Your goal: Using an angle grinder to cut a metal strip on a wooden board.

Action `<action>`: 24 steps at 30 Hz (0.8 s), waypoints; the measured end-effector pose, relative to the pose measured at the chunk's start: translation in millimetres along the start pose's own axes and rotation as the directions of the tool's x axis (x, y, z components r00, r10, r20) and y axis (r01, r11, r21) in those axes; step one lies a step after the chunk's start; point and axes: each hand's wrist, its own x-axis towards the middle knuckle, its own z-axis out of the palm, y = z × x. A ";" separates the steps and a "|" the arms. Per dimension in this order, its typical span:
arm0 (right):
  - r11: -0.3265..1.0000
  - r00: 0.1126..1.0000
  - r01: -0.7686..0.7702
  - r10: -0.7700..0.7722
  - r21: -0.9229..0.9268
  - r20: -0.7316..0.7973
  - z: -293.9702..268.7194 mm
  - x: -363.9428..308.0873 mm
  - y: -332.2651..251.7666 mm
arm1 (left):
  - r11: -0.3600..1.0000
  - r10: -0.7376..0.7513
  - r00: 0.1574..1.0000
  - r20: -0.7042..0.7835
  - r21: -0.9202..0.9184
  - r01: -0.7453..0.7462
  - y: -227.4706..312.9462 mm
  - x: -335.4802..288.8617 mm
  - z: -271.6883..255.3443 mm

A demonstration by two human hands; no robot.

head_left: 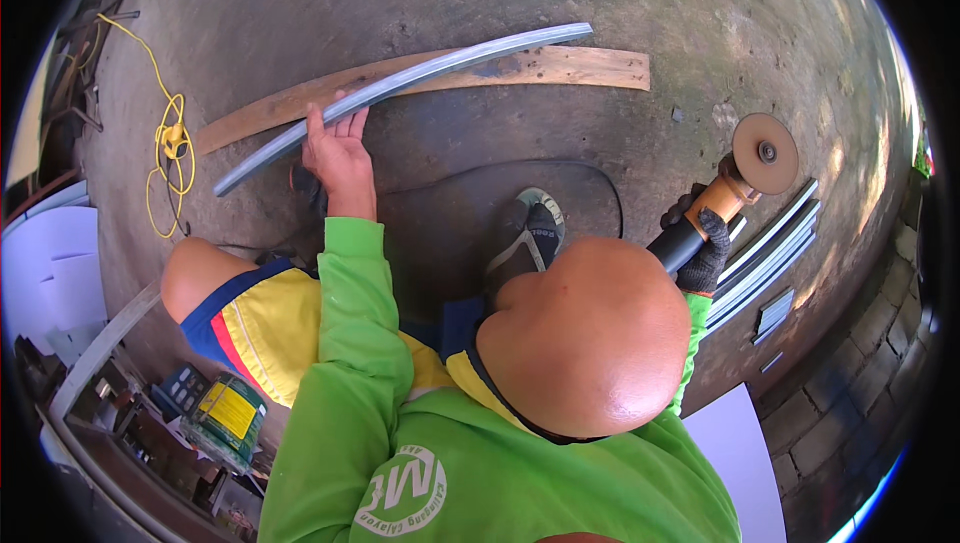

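Note:
My bare left hand (340, 158) is closed around a long grey metal channel (440, 65), near its left end. The channel lies at a slant over a flat wooden plank (585, 67) on the ground. Off to the right, my right hand (708, 255) wears a dark knit glove and grips an angle grinder (722, 199) with an orange head and dark body. The grinder's brown cutting disc (752, 165) faces up and stands well apart from the channel. Whether the disc is spinning cannot be made out.
Several metal strips (765, 261) lie on the ground right of the grinder, alongside a block wall (865, 328). A black cord (520, 165) crosses the ground near my shoe (540, 223). At left are a yellow extension cord (172, 143) and a green-and-yellow package (225, 421).

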 end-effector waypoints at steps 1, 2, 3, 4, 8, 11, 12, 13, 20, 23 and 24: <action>1.000 1.000 0.003 -0.003 -0.003 0.001 -2.4 4.2 -0.7 | 0.998 0.057 0.997 0.057 -0.010 -0.057 12.9 2.9 19.5; 1.000 1.000 0.000 0.000 0.012 0.008 -3.9 9.4 -0.4 | 0.990 0.138 0.985 0.101 -0.013 -0.138 26.7 10.2 37.1; 1.000 1.000 -0.005 0.005 0.026 0.012 -6.2 11.9 3.4 | 0.976 0.216 0.966 0.144 -0.018 -0.216 40.2 18.5 51.2; 1.000 1.000 -0.001 0.001 0.025 0.013 -6.6 14.8 1.1 | 0.956 0.290 0.926 0.242 -0.039 -0.290 57.0 23.3 75.1; 0.999 0.999 0.013 -0.014 0.039 0.029 -6.8 16.1 -4.2 | 0.759 0.559 0.605 0.567 -0.057 -0.648 151.5 23.9 176.4; 0.999 0.999 0.025 -0.027 0.045 0.044 -4.8 10.8 -1.4 | 0.527 0.419 0.297 0.858 0.037 -0.849 231.4 65.3 230.7; 0.999 0.999 0.034 -0.036 0.034 0.041 -6.2 9.2 -5.2 | 0.537 0.420 0.294 0.859 0.027 -0.843 214.7 43.6 239.6; 0.998 0.998 0.045 -0.046 0.036 0.037 -9.1 8.0 -7.3 | 0.335 0.428 0.365 0.827 0.230 -0.914 187.7 -3.3 252.3; 0.999 0.999 0.027 -0.026 0.025 -0.034 -27.3 -14.9 3.3 | -0.193 -0.101 0.094 0.990 0.073 -0.978 -18.6 -22.7 168.8; 0.999 0.996 0.023 -0.021 0.027 -0.090 -28.2 -24.3 6.4 | -0.155 -0.242 0.131 0.961 0.095 -0.983 -59.5 -9.5 124.6; 1.000 0.995 0.018 -0.018 0.007 -0.095 -29.9 -26.4 7.0 | -0.159 -0.244 0.100 0.965 0.062 -0.985 -66.2 -4.9 113.9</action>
